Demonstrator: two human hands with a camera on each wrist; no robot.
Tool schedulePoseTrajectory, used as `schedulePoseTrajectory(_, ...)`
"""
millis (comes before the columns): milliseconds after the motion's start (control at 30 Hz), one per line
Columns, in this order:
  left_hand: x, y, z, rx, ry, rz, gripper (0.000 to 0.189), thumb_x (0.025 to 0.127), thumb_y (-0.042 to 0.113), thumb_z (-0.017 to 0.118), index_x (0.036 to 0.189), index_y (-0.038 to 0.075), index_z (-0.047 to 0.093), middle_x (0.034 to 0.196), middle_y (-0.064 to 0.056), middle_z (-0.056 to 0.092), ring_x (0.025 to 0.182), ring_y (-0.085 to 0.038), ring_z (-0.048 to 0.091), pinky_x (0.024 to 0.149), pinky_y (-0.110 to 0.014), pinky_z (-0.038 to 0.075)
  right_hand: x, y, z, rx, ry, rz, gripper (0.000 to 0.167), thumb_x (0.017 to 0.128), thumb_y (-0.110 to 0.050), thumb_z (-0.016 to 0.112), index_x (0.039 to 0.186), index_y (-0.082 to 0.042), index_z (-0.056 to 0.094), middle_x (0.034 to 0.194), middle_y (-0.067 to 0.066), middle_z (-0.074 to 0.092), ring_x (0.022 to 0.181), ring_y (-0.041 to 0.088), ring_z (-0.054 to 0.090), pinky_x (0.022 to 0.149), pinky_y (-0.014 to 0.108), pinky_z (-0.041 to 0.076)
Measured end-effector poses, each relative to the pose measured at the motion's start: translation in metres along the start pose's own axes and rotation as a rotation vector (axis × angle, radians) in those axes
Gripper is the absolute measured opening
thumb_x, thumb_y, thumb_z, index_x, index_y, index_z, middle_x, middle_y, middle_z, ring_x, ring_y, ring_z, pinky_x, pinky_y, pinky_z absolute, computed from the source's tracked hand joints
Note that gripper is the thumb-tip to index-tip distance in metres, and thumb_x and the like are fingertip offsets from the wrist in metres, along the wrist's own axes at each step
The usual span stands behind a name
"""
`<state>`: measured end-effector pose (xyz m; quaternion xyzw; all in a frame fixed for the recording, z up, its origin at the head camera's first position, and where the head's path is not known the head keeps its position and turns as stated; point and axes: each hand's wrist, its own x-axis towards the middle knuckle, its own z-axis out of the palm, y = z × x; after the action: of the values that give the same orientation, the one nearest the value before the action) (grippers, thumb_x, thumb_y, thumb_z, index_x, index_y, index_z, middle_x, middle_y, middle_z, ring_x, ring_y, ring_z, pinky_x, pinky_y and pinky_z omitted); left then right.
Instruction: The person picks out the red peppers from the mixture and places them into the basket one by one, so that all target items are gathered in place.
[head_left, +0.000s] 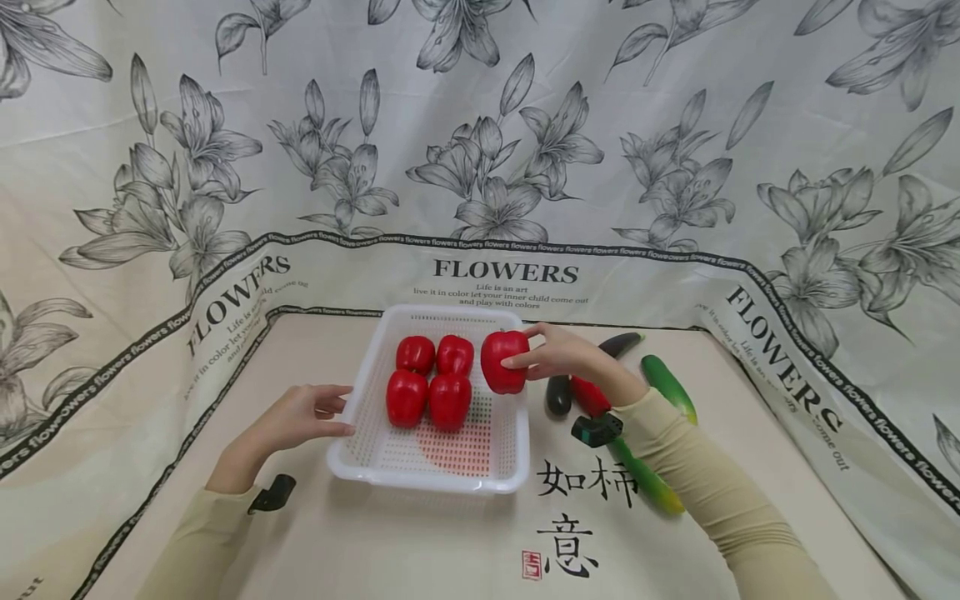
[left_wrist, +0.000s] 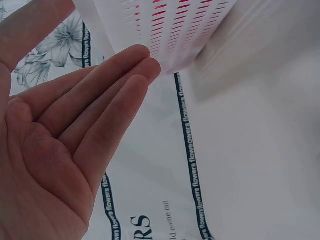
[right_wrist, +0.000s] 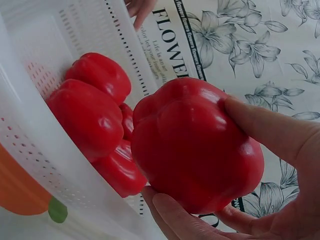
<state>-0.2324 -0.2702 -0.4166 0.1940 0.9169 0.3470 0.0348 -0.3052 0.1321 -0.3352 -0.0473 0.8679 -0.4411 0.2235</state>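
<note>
My right hand (head_left: 558,354) grips a red bell pepper (head_left: 504,362) above the right side of a white perforated basket (head_left: 427,482). In the right wrist view, thumb and fingers wrap around the held bell pepper (right_wrist: 195,145) from opposite sides. Several other red bell peppers (head_left: 407,398) sit together in the basket's left and middle part. At the basket's left wall is my left hand (head_left: 300,417), thumb apart and fingertips right at the rim. The left wrist view shows this hand (left_wrist: 65,135) with extended fingers beside the basket wall (left_wrist: 175,30) and nothing in its palm.
Right of the basket, partly behind my right arm, lie dark eggplants (head_left: 558,396), a long red vegetable (head_left: 589,397), a green one (head_left: 667,385) and a green-yellow one (head_left: 651,483). A flower-printed cloth (head_left: 502,208) hangs behind the table. Black characters (head_left: 566,546) mark the tabletop.
</note>
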Motion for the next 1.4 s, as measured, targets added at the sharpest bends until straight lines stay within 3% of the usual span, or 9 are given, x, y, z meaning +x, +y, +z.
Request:
schedulePoseTrajectory(233, 0.0, 0.002, 0.0, 0.004, -0.007, -0.003, 0.071, 0.075, 0.035, 0.079, 0.128, -0.005, 0.054, 0.104, -0.014, 0.07, 0.096, -0.028, 0.068, 0.082, -0.042, 0.057, 0.003, -0.005, 0.009, 0.057, -0.043, -0.024, 0.081, 0.077, -0.026, 0.079, 0.139, -0.003, 0.033, 0.129, 0.019, 0.05, 0.098, 0.027, 0.064, 0.086, 0.04, 0.056)
schedulePoseTrajectory(833, 0.0, 0.001, -0.001, 0.002, -0.008, -0.002, 0.07, 0.075, 0.036, 0.079, 0.128, -0.003, 0.055, 0.105, -0.013, 0.07, 0.095, -0.026, 0.068, 0.082, -0.042, 0.057, 0.01, -0.021, 0.025, 0.08, -0.112, -0.03, 0.078, 0.077, -0.027, 0.079, 0.137, -0.004, 0.034, 0.128, 0.018, 0.05, 0.1, 0.029, 0.063, 0.092, 0.046, 0.052)
schedulePoseTrajectory(1400, 0.0, 0.0, -0.001, 0.002, -0.005, -0.014, 0.071, 0.075, 0.038, 0.079, 0.129, -0.003, 0.055, 0.105, -0.013, 0.07, 0.095, -0.026, 0.068, 0.082, -0.042, 0.057, 0.027, -0.03, 0.054, 0.112, -0.21, -0.075, 0.075, 0.077, -0.026, 0.079, 0.134, -0.001, 0.036, 0.123, 0.018, 0.055, 0.09, 0.025, 0.068, 0.079, 0.037, 0.058)
